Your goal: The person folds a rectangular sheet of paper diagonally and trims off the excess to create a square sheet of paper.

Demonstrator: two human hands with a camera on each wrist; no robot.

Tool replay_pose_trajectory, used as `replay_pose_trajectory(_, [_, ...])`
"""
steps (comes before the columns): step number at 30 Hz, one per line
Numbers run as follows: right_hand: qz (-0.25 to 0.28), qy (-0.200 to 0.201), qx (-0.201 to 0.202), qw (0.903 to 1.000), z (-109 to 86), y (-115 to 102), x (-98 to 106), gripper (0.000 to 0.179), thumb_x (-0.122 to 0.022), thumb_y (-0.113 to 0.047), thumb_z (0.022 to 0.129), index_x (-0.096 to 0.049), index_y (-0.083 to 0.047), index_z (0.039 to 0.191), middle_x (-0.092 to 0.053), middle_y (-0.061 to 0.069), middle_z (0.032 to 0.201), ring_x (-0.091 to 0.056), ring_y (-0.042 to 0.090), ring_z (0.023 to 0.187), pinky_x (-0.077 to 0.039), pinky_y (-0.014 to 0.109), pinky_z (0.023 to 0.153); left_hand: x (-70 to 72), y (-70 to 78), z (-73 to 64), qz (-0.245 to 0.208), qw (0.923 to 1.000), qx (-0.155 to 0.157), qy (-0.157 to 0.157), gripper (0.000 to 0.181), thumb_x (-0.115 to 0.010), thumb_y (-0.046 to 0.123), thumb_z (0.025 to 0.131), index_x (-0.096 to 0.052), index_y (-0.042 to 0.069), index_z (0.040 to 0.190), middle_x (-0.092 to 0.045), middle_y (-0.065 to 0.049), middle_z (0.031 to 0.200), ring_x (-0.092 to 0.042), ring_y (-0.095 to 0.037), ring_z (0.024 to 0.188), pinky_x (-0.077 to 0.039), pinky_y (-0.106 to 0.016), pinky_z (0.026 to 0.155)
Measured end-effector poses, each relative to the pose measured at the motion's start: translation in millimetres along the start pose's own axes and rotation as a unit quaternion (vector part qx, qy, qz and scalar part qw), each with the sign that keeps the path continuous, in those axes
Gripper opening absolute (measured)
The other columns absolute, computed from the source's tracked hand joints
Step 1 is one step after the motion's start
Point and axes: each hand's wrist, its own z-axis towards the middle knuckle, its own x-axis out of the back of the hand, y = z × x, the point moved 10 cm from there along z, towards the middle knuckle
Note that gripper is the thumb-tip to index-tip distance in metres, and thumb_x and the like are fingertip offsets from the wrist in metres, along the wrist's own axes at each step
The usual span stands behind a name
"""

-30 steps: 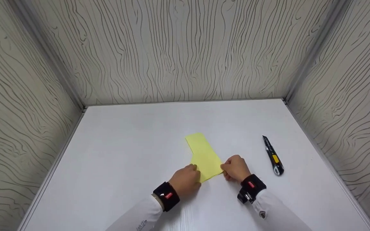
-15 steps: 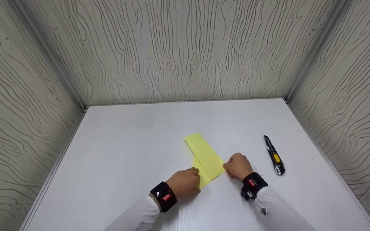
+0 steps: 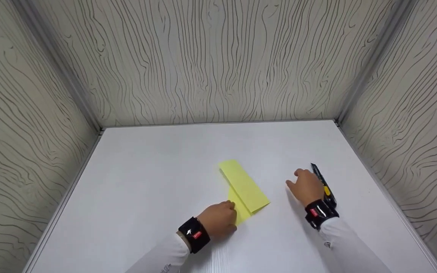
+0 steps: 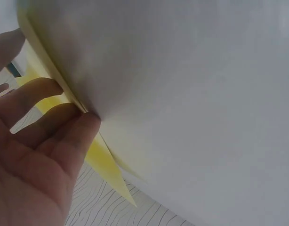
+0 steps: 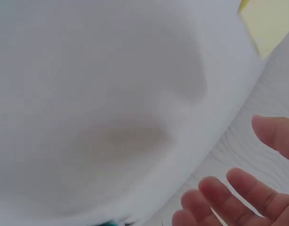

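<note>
A folded sheet of yellow paper (image 3: 244, 187) lies at the middle of the white table in the head view, its doubled strip resting over a wider layer at lower left. My left hand (image 3: 217, 219) rests at the paper's left edge, fingertips touching it; in the left wrist view the fingers (image 4: 71, 141) meet the edge of the yellow paper (image 4: 104, 162). To the right, my right hand (image 3: 306, 186) hovers apart from the paper with fingers spread and nothing in them. It partly covers a black and yellow utility knife (image 3: 328, 192).
The white table (image 3: 157, 170) is bounded by wood-grain panels (image 3: 218, 64) at the back and both sides. Grey metal strips run along the panel corners and the table's side edges.
The paper's upper layer has been folded over to the right, showing a strip above the lower layer. My right hand has let go of the paper's corner and moved right, beside the knife.
</note>
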Motion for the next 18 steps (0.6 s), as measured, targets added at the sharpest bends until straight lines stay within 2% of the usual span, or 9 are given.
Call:
replay_pose_trajectory(2, [-0.033,0.020,0.002,0.9993,2.5,13.1,9.0,0.051,-0.082,-0.023,0.094,-0.068,0.016,0.122,-0.070,0.039,0.113,-0.069,0.054,0.096,-0.059,0.066,0.078,0.0,-1.2,0.9,0.000,1.0000,0.003,-0.003,0.029,-0.085,0.032,0.093,-0.068,0.017,0.076,-0.064,0.004,0.093,-0.055,-0.009,0.079,-0.053,-0.023,0.071])
replay_pose_trajectory(5, [-0.056,0.001,-0.027,0.9980,3.1,39.2,13.7,0.058,-0.081,-0.028,0.095,-0.063,0.020,0.122,-0.065,0.043,0.114,-0.065,0.061,0.100,-0.056,0.072,0.078,-1.3,-2.6,2.6,-0.004,0.9999,0.009,-0.013,0.030,-0.085,0.031,0.092,-0.065,0.018,0.073,-0.063,0.004,0.090,-0.051,-0.009,0.074,-0.051,-0.024,0.067])
replay_pose_trajectory(11, [-0.041,-0.081,-0.106,0.9902,-3.5,87.1,7.2,0.059,-0.069,-0.033,0.101,-0.058,0.023,0.111,-0.062,0.042,0.104,-0.064,0.059,0.094,-0.056,0.062,0.070,-2.3,-5.3,3.2,-0.013,0.9995,0.020,-0.020,0.033,-0.082,0.029,0.090,-0.061,0.017,0.068,-0.061,0.004,0.087,-0.047,-0.010,0.071,-0.049,-0.025,0.065])
replay_pose_trajectory(14, [-0.032,-0.100,-0.122,0.9870,-5.9,97.8,5.7,0.053,-0.062,-0.030,0.104,-0.060,0.023,0.107,-0.061,0.039,0.099,-0.064,0.055,0.089,-0.055,0.057,0.067,-2.8,-5.8,3.1,-0.016,0.9996,0.020,-0.015,0.033,-0.082,0.029,0.089,-0.060,0.017,0.068,-0.059,0.004,0.086,-0.046,-0.009,0.070,-0.048,-0.025,0.064])
replay_pose_trajectory(18, [-0.032,-0.108,-0.119,0.9864,-6.1,100.9,6.7,0.045,-0.057,-0.024,0.107,-0.064,0.020,0.101,-0.062,0.036,0.094,-0.064,0.049,0.082,-0.054,0.054,0.066,-5.3,-5.8,4.5,-0.014,0.9997,0.014,-0.012,0.032,-0.082,0.030,0.090,-0.061,0.017,0.069,-0.058,0.005,0.087,-0.046,-0.009,0.071,-0.048,-0.024,0.064])
